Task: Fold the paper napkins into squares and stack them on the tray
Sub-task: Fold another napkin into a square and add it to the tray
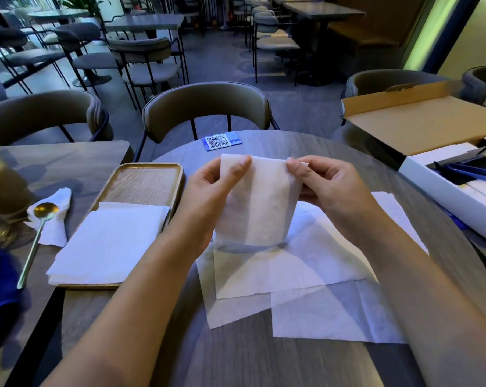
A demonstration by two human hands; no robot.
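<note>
Both hands, left hand (212,188) and right hand (324,185), pinch the top corners of a napkin (260,202), held up above the flat napkins (306,275). The tray (149,170) with folded napkins (110,244) sits just left.

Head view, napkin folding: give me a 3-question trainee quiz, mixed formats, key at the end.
1. True or false: both hands pinch the top edge of the raised napkin.
2. Multiple choice: the stack of folded napkins sits on (A) the far end of the wooden tray, (B) its near end, (C) the cardboard box.
3. Fill in: the gold spoon rests on a crumpled ____.

Key:
1. True; the left hand holds the left corner and the right hand the right corner.
2. B.
3. Napkin, left of the tray.
</note>
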